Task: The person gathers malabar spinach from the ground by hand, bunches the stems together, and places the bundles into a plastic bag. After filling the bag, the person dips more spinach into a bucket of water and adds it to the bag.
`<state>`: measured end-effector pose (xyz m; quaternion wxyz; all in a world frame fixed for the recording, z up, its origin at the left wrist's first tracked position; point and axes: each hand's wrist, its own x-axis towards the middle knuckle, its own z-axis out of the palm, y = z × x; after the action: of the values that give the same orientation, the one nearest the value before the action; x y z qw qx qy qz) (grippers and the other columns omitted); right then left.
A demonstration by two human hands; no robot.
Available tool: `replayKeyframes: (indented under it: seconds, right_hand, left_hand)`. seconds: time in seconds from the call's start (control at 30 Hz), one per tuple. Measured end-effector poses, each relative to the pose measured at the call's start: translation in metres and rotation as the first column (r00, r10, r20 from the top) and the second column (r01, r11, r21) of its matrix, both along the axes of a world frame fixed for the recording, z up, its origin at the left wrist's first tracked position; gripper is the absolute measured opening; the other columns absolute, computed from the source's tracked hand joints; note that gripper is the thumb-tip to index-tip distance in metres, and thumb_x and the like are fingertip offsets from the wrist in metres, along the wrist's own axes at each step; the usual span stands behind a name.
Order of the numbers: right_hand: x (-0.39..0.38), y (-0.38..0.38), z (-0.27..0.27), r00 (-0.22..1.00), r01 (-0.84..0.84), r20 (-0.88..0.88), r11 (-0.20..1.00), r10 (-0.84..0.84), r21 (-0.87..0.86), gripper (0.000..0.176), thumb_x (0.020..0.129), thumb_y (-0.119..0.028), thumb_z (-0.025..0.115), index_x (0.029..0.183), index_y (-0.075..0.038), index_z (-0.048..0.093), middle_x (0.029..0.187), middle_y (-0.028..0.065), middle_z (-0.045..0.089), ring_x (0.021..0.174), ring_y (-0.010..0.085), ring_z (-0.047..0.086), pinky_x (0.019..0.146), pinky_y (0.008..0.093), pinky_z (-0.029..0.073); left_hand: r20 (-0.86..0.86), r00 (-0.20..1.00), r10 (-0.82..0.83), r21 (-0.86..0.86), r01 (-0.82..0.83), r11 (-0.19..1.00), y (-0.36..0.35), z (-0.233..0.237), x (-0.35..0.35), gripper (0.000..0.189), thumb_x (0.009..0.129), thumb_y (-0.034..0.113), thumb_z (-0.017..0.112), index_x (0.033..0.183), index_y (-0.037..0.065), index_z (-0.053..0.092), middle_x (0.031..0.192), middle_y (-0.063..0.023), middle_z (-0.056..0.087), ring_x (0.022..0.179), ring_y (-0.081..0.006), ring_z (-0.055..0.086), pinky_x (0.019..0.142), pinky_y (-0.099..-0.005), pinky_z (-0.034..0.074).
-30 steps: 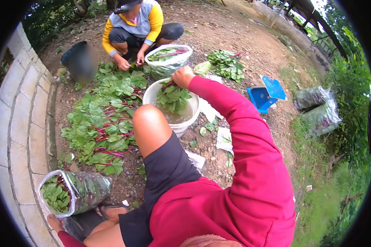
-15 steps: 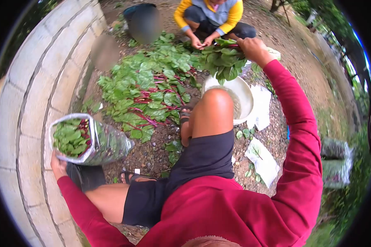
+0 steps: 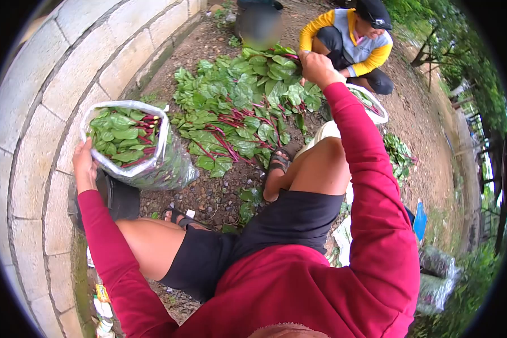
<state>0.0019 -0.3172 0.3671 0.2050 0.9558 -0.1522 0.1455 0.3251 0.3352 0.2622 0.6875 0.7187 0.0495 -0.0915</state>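
Note:
My left hand (image 3: 84, 163) grips the near left rim of a clear plastic bag (image 3: 177, 163) packed with green leaves and red stems. The bag leans with its mouth facing me. My right hand (image 3: 319, 69) is closed around the red stems of a bunch of leafy greens (image 3: 273, 66), held out over the far right of the pile. A wide spread of greens (image 3: 214, 118) with red stems lies on the ground between my hands. Behind my right forearm, a white basin (image 3: 328, 132) is mostly hidden.
A co-worker (image 3: 352, 42) squats at the top, beside another open bag of greens (image 3: 369, 101). A dark bucket (image 3: 259, 22) stands beyond the pile. A block wall (image 3: 56, 135) curves along the left. Filled bags (image 3: 434, 276) lie at the right.
The view has turned right. My right hand has moved the bunch leftward, from above the basin to the pile. The bag in my left hand has tilted up slightly. The co-worker's head now shows.

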Motion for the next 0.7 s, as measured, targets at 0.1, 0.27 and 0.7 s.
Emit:
replayKeyframes:
  seconds: [0.1,0.27,0.7]
  right_hand:
    - [0.012,0.01,-0.024,0.995,0.096,-0.011,0.977,-0.096,0.19,0.014,0.091,-0.011,0.051,0.101,-0.007,0.059,0.089,0.0181,0.072,0.086,0.0377,0.072,0.073,0.0497,0.057]
    - [0.022,0.021,-0.036,0.987,0.151,-0.094,0.949,-0.129,0.278,0.019,0.086,-0.009,0.053,0.104,-0.006,0.058,0.093,0.0193,0.071,0.092,0.0379,0.07,0.081,0.0503,0.055]
    - [0.039,0.025,-0.042,0.995,0.072,-0.089,0.917,-0.04,0.392,0.029,0.08,-0.008,0.056,0.109,-0.006,0.059,0.095,0.0239,0.07,0.095,0.0406,0.069,0.081,0.052,0.053]
  left_hand:
    - [-0.02,0.997,0.077,-0.027,-0.077,0.997,-0.004,0.012,-0.015,0.03,0.097,0.031,0.066,0.118,0.01,0.061,0.086,0.0023,0.06,0.067,-0.0078,0.055,0.052,-0.024,0.046]
    - [-0.012,0.999,0.037,-0.004,-0.037,0.999,0.007,0.012,-0.019,0.028,0.098,0.031,0.064,0.116,0.01,0.061,0.086,0.0038,0.06,0.062,-0.0048,0.056,0.048,-0.0191,0.048]
    - [-0.018,0.999,0.029,0.12,-0.027,0.992,0.004,0.005,-0.009,0.022,0.098,0.026,0.063,0.111,0.007,0.062,0.084,0.0019,0.063,0.063,-0.006,0.058,0.05,-0.0211,0.05]
